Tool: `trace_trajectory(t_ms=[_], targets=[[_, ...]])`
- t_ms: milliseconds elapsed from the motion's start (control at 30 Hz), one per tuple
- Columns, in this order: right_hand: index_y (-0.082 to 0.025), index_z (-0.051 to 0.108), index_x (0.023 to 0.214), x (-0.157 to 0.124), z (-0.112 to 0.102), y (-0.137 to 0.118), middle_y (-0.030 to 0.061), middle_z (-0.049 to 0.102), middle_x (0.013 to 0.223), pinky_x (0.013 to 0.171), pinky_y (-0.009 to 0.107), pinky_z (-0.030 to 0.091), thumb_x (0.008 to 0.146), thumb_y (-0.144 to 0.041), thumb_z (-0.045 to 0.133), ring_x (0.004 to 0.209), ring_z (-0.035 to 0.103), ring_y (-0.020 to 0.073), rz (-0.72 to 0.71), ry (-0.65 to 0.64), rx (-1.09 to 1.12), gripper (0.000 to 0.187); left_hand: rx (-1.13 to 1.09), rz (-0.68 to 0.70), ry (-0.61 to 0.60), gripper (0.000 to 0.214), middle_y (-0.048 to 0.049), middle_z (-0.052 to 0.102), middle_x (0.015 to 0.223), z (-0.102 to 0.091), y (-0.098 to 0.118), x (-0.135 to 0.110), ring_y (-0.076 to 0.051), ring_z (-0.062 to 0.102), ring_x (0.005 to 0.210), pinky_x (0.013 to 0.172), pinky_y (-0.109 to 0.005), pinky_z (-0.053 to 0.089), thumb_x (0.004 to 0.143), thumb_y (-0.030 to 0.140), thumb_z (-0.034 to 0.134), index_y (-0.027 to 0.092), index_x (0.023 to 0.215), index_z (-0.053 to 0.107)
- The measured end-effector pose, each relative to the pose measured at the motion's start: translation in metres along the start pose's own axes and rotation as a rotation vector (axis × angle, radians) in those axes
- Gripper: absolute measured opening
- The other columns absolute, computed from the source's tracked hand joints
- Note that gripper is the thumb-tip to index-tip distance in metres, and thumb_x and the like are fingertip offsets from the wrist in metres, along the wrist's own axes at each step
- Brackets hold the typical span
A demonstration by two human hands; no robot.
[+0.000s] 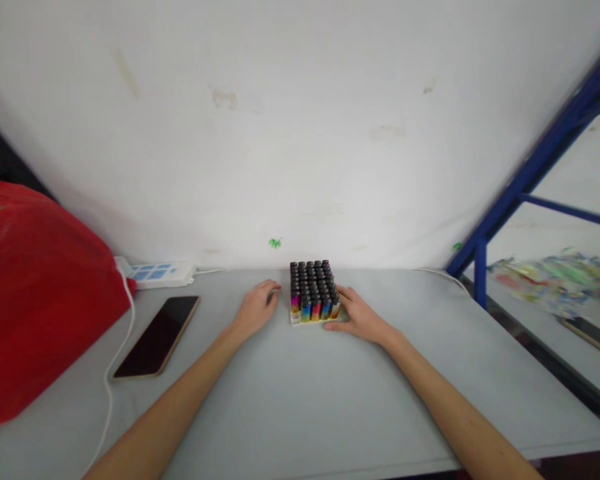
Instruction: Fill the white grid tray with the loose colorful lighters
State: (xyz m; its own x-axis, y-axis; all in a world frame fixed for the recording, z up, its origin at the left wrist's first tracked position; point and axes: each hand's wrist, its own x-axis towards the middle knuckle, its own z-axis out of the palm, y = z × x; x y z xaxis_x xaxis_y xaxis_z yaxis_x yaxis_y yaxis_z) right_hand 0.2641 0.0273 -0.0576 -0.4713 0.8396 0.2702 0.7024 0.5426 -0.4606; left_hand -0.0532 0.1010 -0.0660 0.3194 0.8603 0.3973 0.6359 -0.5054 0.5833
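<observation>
A white tray [296, 320] packed with upright lighters [314, 287] stands on the table near the wall. The lighters have black tops and rainbow-coloured bodies, and the tray's front left corner shows a bare slot. My right hand [357, 316] grips the tray's right side, thumb at the front corner and fingers along the far part of that side. Left of the tray, apart from it, my left hand [256, 308] rests low over the table with curled fingers. Something small and dark shows between its thumb and fingers, too small to make out.
A dark-screened phone [157, 337] lies on the grey table [300, 400] at left. Behind it is a white power strip [163, 274] with a white cable [111, 373]. A red bag [40, 300] fills the left edge. A blue metal frame [480, 273] stands at right, beyond it plastic packaging [545, 283].
</observation>
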Motion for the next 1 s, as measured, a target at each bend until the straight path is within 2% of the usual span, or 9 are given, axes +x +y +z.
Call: trace_trajectory(t_ms=[100, 200, 333, 400, 533, 700, 800, 900, 1000], targets=[[-0.018, 0.059, 0.152, -0.005, 0.006, -0.013, 0.024, 0.047, 0.166, 0.128, 0.071, 0.028, 0.09, -0.072, 0.074, 0.154, 0.042, 0.0453, 0.073, 0.008, -0.014, 0.084, 0.016, 0.056, -0.023, 0.035, -0.0125, 0.076, 0.129, 0.006, 0.001, -0.003, -0.032, 0.068, 0.13, 0.122, -0.051, 0.048, 0.096, 0.031, 0.05, 0.021, 0.115, 0.077], [-0.018, 0.059, 0.151, -0.009, 0.007, -0.024, 0.0245, 0.049, 0.164, 0.128, 0.072, 0.028, 0.085, -0.073, 0.079, 0.155, 0.04, 0.047, 0.11, 0.022, 0.021, 0.088, 0.021, 0.071, -0.024, 0.044, -0.0149, 0.073, 0.137, 0.008, 0.001, -0.004, -0.033, 0.066, 0.133, 0.123, -0.053, 0.047, 0.099, 0.028, 0.047, 0.017, 0.136, 0.069], [-0.018, 0.068, 0.138, -0.012, -0.005, -0.031, 0.0203, 0.068, 0.143, 0.117, 0.06, 0.047, 0.083, -0.067, 0.084, 0.133, 0.063, 0.0407, 0.085, 0.028, 0.094, 0.075, -0.073, 0.121, -0.023, 0.066, -0.0113, 0.055, 0.164, 0.007, 0.007, -0.004, -0.031, 0.052, 0.151, 0.131, -0.054, 0.036, 0.1, 0.023, 0.045, 0.02, 0.166, 0.041], [-0.018, 0.068, 0.135, -0.011, -0.008, -0.034, 0.0177, 0.072, 0.132, 0.111, 0.057, 0.052, 0.076, -0.067, 0.089, 0.123, 0.068, 0.0393, 0.138, 0.059, 0.1, 0.079, -0.128, 0.184, -0.054, 0.071, -0.0074, 0.048, 0.17, 0.006, 0.012, -0.005, -0.028, 0.047, 0.155, 0.134, -0.052, 0.031, 0.099, 0.018, 0.043, 0.024, 0.169, 0.036], [-0.018, 0.061, 0.143, -0.008, 0.005, -0.047, 0.0177, 0.07, 0.135, 0.112, 0.059, 0.049, 0.061, -0.067, 0.098, 0.126, 0.064, 0.0423, 0.124, 0.104, 0.085, 0.103, -0.198, 0.219, -0.059, 0.076, -0.0039, 0.046, 0.172, 0.006, 0.018, -0.005, -0.026, 0.044, 0.158, 0.136, -0.047, 0.028, 0.093, 0.012, 0.043, 0.024, 0.168, 0.04], [-0.019, 0.058, 0.144, 0.0, 0.021, -0.057, 0.0154, 0.07, 0.137, 0.109, 0.055, 0.051, 0.075, -0.052, 0.093, 0.124, 0.065, 0.0388, 0.128, 0.171, 0.145, 0.085, -0.21, 0.138, -0.004, 0.064, -0.0102, 0.053, 0.165, 0.006, 0.023, -0.002, -0.028, 0.048, 0.153, 0.134, -0.049, 0.031, 0.098, 0.019, 0.044, 0.019, 0.162, 0.046], [-0.019, 0.057, 0.145, -0.001, 0.009, -0.046, 0.0157, 0.07, 0.139, 0.111, 0.056, 0.05, 0.071, -0.045, 0.096, 0.126, 0.065, 0.0393, 0.142, 0.136, 0.146, 0.088, -0.191, 0.099, 0.088, 0.055, -0.0154, 0.057, 0.157, 0.002, 0.033, 0.008, -0.031, 0.051, 0.149, 0.131, -0.052, 0.035, 0.104, 0.032, 0.046, 0.017, 0.157, 0.05], [-0.02, 0.056, 0.147, -0.01, -0.016, -0.025, 0.0148, 0.071, 0.14, 0.112, 0.055, 0.05, 0.067, -0.044, 0.097, 0.127, 0.066, 0.0388, 0.125, 0.088, 0.171, 0.094, -0.192, 0.142, 0.123, 0.051, -0.013, 0.059, 0.151, 0.001, 0.045, 0.022, -0.029, 0.052, 0.146, 0.13, -0.05, 0.035, 0.105, 0.042, 0.052, 0.022, 0.152, 0.055], [-0.02, 0.054, 0.149, -0.026, -0.043, 0.001, 0.0139, 0.071, 0.141, 0.112, 0.052, 0.052, 0.068, -0.046, 0.096, 0.127, 0.068, 0.0375, 0.132, 0.039, 0.206, 0.095, -0.222, 0.161, 0.081, 0.065, -0.0143, 0.055, 0.155, 0.008, 0.049, 0.034, -0.031, 0.05, 0.149, 0.13, -0.049, 0.036, 0.099, 0.051, 0.066, 0.023, 0.156, 0.051]])
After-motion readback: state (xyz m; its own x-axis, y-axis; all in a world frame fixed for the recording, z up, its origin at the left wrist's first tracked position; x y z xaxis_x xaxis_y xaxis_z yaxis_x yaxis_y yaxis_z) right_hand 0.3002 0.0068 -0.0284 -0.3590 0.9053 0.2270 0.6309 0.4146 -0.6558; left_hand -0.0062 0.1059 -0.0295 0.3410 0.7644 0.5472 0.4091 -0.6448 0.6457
